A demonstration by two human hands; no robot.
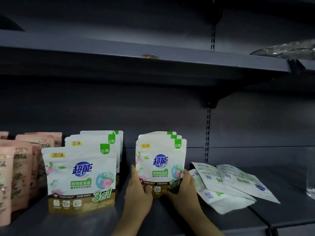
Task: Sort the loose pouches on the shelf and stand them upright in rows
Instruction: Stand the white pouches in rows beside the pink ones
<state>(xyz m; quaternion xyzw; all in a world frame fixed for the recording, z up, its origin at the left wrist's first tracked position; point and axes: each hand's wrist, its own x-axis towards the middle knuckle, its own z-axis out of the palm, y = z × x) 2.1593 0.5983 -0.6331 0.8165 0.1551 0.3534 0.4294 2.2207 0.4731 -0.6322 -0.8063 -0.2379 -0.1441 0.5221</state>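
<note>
Both hands, left hand and right hand, clasped the base of an upright stack of white detergent pouches on the grey shelf, right of a standing row. Loose pouches lay flat just beside. Released unsteadily, the stack might have toppled.

Both forearms rise from the bottom edge, the left from about 6 o'clock, the right from about 5 o'clock, and lean in toward each other. The left hand stands with its palm turned to 3 o'clock, thumb up toward 12 and fingers curled round the lower left corner of what it holds. The right hand mirrors it, palm to 9 o'clock, fingers wrapped at the lower right corner. The two hands nearly meet at the thumbs.
</note>
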